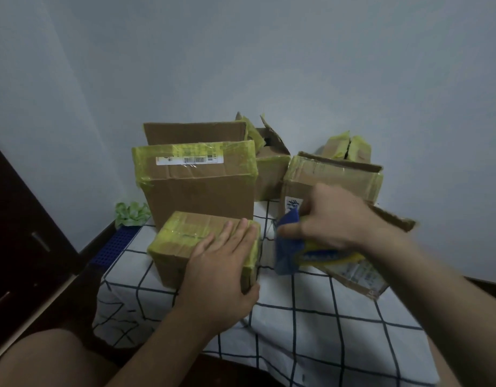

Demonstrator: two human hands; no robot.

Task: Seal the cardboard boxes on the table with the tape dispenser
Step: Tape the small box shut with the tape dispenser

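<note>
Cardboard box [182,236], yellow-taped edges, under left hand [221,265]

A small closed box [185,241], its edges wrapped in yellow-green tape, sits near left on the surface. Just behind it stands a taller box [199,191] with a white label and its rear flap up. Further right are an open box [272,174] with torn flaps and a wide open box [333,177]. The blue tape dispenser [290,247], carrying a yellow roll, tilts between the small and wide boxes.

Nothing legible: blurred barcode label [189,160] on the tall cardboard box [202,196]
</note>
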